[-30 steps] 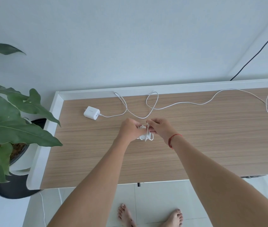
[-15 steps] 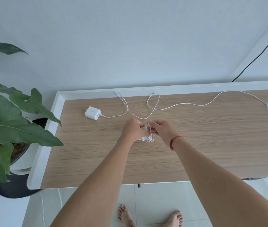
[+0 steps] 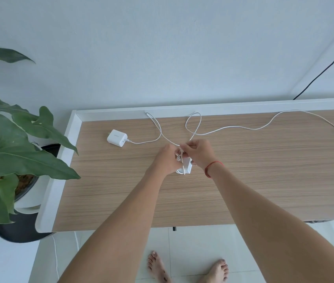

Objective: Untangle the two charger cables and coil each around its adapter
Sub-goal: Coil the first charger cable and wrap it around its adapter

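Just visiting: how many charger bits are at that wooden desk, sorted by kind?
Adapters: 2, the loose adapter lying on the desk and the held adapter gripped by the left hand.
Cables: 2, the loose adapter's cable and the wound cable pinched by the right hand.
Total: 4.

Bare arms, one red bracelet

A thin red string bracelet [image 3: 213,165] circles the wrist of the right hand [image 3: 199,153]. The left hand [image 3: 167,160] and both forearms [image 3: 121,221] are bare, and two bare feet [image 3: 158,269] show below.
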`<state>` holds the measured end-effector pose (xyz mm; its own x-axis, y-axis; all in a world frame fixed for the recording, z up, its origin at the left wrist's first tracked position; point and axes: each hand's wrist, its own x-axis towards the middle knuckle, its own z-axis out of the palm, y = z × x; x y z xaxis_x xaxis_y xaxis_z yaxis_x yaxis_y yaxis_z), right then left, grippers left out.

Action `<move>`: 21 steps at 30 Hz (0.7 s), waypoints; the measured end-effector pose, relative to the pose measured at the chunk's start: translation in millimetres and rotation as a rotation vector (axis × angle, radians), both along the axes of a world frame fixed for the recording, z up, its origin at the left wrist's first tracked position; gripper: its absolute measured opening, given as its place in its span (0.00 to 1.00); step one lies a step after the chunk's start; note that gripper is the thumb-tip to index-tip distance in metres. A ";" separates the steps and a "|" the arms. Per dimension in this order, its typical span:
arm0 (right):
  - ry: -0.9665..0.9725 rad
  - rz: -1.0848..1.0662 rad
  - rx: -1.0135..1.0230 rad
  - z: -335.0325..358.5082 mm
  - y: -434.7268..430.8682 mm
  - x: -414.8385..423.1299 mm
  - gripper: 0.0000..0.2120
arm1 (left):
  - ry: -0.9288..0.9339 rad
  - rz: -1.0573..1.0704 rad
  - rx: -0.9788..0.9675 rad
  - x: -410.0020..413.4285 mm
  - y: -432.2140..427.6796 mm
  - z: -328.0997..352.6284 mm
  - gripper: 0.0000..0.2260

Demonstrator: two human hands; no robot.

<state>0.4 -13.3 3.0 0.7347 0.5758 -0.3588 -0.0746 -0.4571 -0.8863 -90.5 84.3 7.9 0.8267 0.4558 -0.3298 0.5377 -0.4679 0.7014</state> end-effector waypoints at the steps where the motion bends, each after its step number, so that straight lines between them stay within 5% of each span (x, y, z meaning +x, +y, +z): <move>1: -0.001 0.006 0.006 1.6 2.4 0.1 0.11 | -0.012 0.001 -0.008 1.0 0.5 0.5 0.05; 9: 0.128 -0.256 0.091 -21.5 -9.8 0.5 0.09 | -0.018 -0.052 -0.164 4.6 2.3 -3.2 0.14; 21: 0.024 -0.107 0.072 -26.2 -12.4 -7.2 0.05 | 0.070 0.125 -0.409 2.9 6.5 -17.4 0.18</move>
